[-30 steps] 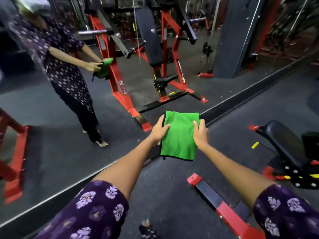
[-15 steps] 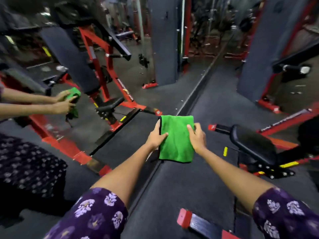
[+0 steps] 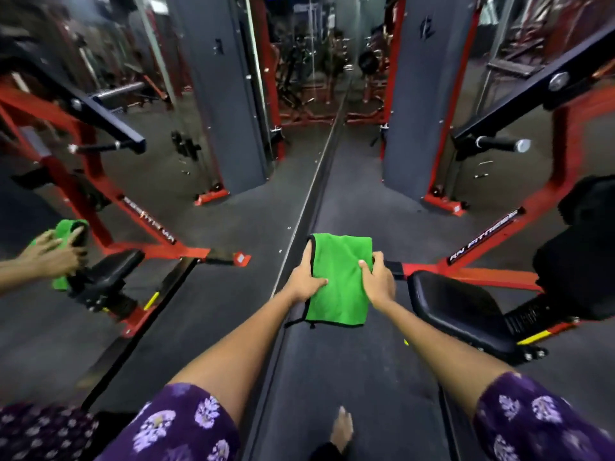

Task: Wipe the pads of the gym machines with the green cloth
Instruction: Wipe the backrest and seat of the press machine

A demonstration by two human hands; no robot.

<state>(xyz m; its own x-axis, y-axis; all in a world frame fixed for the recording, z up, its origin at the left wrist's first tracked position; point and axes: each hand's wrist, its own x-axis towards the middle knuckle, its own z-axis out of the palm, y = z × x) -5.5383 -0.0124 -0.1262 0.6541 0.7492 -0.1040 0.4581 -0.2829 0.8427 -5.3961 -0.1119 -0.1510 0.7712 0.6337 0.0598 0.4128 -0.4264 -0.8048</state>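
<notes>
A folded green cloth (image 3: 342,277) hangs in the air in front of me. My left hand (image 3: 304,282) pinches its left edge and my right hand (image 3: 377,284) pinches its right edge. Just right of my right hand is the black seat pad (image 3: 456,307) of a red machine, apart from the cloth. A black back pad (image 3: 585,261) rises at the far right.
A wall mirror on the left repeats the scene, with its base strip (image 3: 309,201) running away along the floor. Red frame bars (image 3: 482,247) cross the floor ahead. A grey weight stack tower (image 3: 412,111) stands behind. My bare foot (image 3: 341,434) is on the dark floor.
My view has swung right along the mirror wall. The seat pad now lies closer to my right hand. Both hands keep their hold on the cloth.
</notes>
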